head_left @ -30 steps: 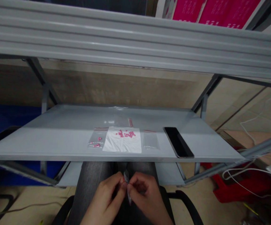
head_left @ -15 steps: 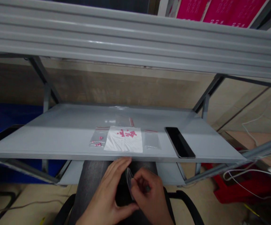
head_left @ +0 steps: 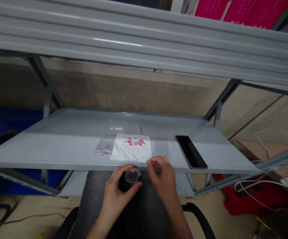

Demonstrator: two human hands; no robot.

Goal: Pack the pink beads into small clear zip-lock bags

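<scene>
My left hand is shut on a small clear plastic bag, thumb below and fingers above, just under the shelf's front edge. The bag's mouth is spread into a round opening. My right hand is at the shelf edge, thumb and forefinger close together in a pinch; what they hold, if anything, is too small to see. Beyond it, a white tissue lies flat with several pink beads scattered on its far half. A clear zip bag holding several pink beads lies left of the tissue.
Right of the tissue lies another zip bag, partly behind my right hand. Further right is a black phone. Behind the tissue is a clear bag with a red-striped seal. A grey upper shelf crosses overhead.
My right hand has let go of the clear bag and moved up and right to the shelf edge. My left hand keeps the bag, its mouth now spread wider.
</scene>
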